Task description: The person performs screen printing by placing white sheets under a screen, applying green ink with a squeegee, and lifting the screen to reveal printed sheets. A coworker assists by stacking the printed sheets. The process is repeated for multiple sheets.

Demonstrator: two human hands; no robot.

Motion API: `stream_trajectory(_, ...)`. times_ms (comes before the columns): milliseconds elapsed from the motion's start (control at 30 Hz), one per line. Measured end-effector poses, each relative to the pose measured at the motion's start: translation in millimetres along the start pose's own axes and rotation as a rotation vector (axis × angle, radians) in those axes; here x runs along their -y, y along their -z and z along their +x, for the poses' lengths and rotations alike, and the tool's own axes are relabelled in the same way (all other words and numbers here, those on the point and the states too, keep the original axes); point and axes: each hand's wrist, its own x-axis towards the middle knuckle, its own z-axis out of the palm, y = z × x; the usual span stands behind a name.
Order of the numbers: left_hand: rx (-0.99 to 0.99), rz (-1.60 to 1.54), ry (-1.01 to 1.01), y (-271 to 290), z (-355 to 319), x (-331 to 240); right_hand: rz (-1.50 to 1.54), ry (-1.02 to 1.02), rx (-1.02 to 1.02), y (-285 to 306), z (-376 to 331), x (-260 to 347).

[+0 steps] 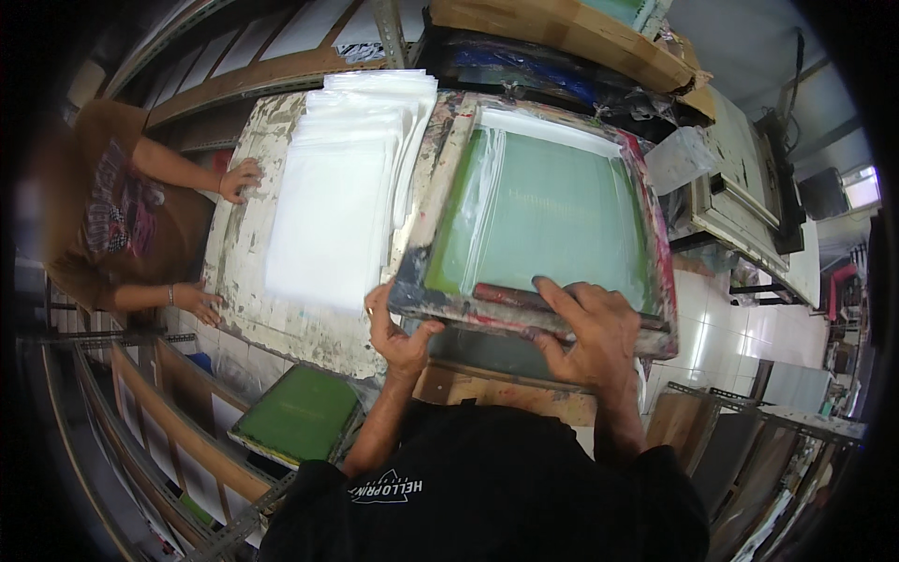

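Note:
A wooden-framed printing screen (562, 215) with green mesh is in front of me, its surface smeared with white ink. Along its near side lies a squeegee (510, 297) with a worn reddish handle. My right hand (595, 332) is closed over the squeegee, thumb at the frame's front edge. At the near left corner, my left hand (403, 339) grips the frame, fingers on its left side and thumb in front. Left of the screen, a stack of thin white sheets (332, 206) lies on a paint-worn board (248, 201). What lies beneath the screen is mostly hidden.
A co-worker's hands (241, 180) rest at the board's left edge. A green screen (300, 412) stands low by my left arm, beside slatted racks (187, 421). Cardboard (571, 37) lies behind, with a worktable (749, 215) at right and another rack (749, 431) near right.

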Motion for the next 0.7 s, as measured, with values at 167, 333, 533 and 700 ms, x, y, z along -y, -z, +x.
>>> stream_trajectory(167,-0.305,-0.432,-0.015,-58,82,-50,-0.125,0.091,-0.181,68,66,-12)
stream_trajectory(333,-0.135,-0.229,-0.093,-134,175,20,-0.094,0.162,-0.269,122,153,-46)
stream_trajectory(533,0.235,0.537,-0.053,-216,194,157,0.129,0.142,-0.048,173,206,-32)
stream_trajectory(700,0.266,0.696,-0.160,-245,181,169,-0.019,0.162,-0.214,158,204,-29)
